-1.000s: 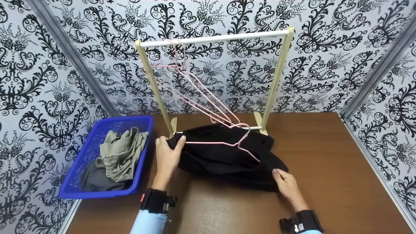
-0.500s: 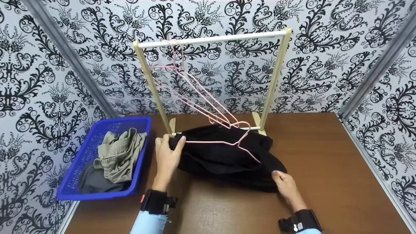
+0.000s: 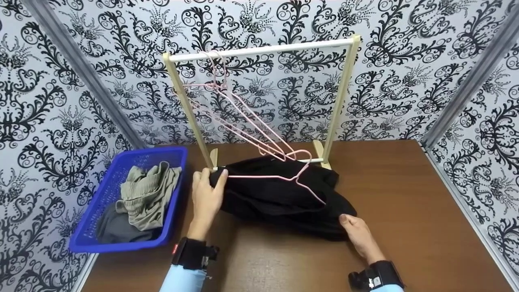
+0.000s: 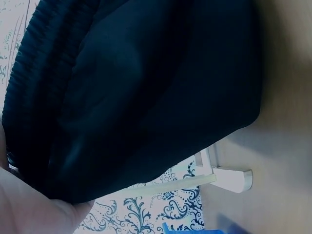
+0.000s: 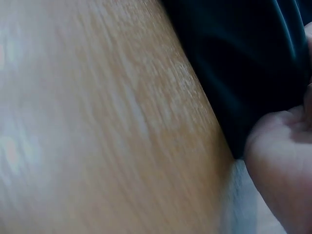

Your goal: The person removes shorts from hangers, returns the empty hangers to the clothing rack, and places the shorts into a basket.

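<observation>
head view: your l hand grips the blk garment snugly, thumb over one end of it, w/ the pink hanger running up to that thumb; l wrist cam shows the gathered waistband there. your r hand pinches the garment's near r edge, thumb on top. garment's stretched btwn both hands above the brown table, just in front of the rack, where more pink hangers hang. blue basket w/ clothes is on your l.
</observation>
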Demonstrator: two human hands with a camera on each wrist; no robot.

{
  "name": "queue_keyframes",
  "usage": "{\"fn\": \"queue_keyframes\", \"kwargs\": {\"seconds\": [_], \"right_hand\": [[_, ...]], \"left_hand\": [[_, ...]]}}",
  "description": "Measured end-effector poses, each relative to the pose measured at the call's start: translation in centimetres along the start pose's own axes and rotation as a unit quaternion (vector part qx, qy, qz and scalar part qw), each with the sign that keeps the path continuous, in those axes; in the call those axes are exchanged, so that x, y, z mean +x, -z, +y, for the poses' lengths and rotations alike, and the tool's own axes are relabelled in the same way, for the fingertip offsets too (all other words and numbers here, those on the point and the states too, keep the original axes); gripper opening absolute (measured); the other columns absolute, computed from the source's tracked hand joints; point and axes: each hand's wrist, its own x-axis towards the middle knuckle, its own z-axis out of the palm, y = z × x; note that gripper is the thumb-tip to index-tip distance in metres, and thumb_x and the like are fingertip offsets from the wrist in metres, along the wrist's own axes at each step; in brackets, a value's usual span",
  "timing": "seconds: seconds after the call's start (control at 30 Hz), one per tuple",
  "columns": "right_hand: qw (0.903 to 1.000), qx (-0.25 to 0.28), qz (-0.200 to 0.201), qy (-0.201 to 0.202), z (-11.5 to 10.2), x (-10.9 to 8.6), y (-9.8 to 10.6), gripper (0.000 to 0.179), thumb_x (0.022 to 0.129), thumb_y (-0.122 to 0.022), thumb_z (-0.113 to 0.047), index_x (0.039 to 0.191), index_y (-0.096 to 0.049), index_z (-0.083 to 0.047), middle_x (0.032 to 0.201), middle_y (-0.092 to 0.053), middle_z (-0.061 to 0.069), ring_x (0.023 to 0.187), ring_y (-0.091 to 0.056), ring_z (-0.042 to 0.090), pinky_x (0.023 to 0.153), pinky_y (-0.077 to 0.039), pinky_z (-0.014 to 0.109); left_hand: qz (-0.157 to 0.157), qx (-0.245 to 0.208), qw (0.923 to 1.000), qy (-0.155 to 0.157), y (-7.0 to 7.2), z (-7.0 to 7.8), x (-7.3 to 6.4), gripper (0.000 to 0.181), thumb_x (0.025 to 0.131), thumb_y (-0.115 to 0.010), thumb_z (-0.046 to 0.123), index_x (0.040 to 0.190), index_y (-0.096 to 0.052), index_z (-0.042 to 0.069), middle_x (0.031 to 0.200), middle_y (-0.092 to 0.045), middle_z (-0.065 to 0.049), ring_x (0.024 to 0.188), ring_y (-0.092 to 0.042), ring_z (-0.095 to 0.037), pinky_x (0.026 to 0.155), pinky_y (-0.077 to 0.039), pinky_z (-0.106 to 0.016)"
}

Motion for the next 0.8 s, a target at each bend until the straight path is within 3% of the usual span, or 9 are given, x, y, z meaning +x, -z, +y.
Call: {"fn": "queue_keyframes", "kwargs": {"seconds": [0.23, 0.3, 0.47, 0.53, 0.8], "right_hand": [[0.9994, -0.027, 0.01, 0.017, 0.3, -0.3, 0.3, 0.045, 0.106, -0.054, -0.026, 0.067, -0.038, -0.013, 0.067, -0.029, -0.009, 0.062, -0.031, 0.004, 0.064, -0.026, 0.023], [0.9992, -0.033, 0.013, 0.019, 0.3, -0.3, 0.2, 0.045, 0.106, -0.054, -0.026, 0.067, -0.039, -0.011, 0.068, -0.037, -0.008, 0.067, -0.04, 0.004, 0.069, -0.033, 0.023], [0.9993, -0.017, 0.014, 0.031, 0.4, -0.4, -0.1, 0.045, 0.106, -0.056, -0.023, 0.066, -0.038, -0.012, 0.068, -0.037, -0.009, 0.066, -0.039, 0.003, 0.067, -0.033, 0.021], [0.9993, -0.006, 0.015, 0.034, 0.4, -0.4, -0.1, 0.046, 0.105, -0.057, -0.022, 0.066, -0.036, -0.013, 0.067, -0.029, -0.01, 0.061, -0.029, 0.003, 0.062, -0.026, 0.021], [0.9989, 0.023, 0.018, 0.035, 0.4, -0.2, -0.5, 0.041, 0.104, -0.057, -0.014, 0.067, -0.041, -0.006, 0.068, -0.029, -0.007, 0.063, -0.033, 0.004, 0.063, -0.028, 0.021]], "left_hand": [[-0.016, 0.016, 0.9997, -0.003, 0.4, -0.2, 0.1, 0.038, 0.098, -0.068, 0.039, 0.102, -0.062, 0.002, 0.099, -0.055, -0.019, 0.095, -0.058, -0.044, 0.087, -0.047, -0.057], [-0.023, 0.028, 0.9993, -0.007, 0.7, -0.4, 0.1, 0.039, 0.098, -0.067, 0.039, 0.102, -0.062, 0.001, 0.098, -0.056, -0.021, 0.096, -0.059, -0.047, 0.087, -0.046, -0.058], [-0.045, 0.048, 0.9976, -0.019, 1.6, -0.8, 0.4, 0.039, 0.1, -0.065, 0.038, 0.1, -0.062, -0.001, 0.096, -0.06, -0.024, 0.097, -0.061, -0.05, 0.089, -0.047, -0.06], [-0.051, 0.053, 0.997, -0.022, 1.8, -1.0, 0.5, 0.039, 0.1, -0.065, 0.038, 0.098, -0.062, -0.001, 0.095, -0.061, -0.024, 0.097, -0.062, -0.05, 0.089, -0.047, -0.06], [-0.063, 0.063, 0.9959, -0.015, 2.3, -1.6, 0.9, 0.038, 0.102, -0.064, 0.035, 0.098, -0.064, -0.003, 0.097, -0.065, -0.026, 0.102, -0.064, -0.051, 0.09, -0.048, -0.06]]}}
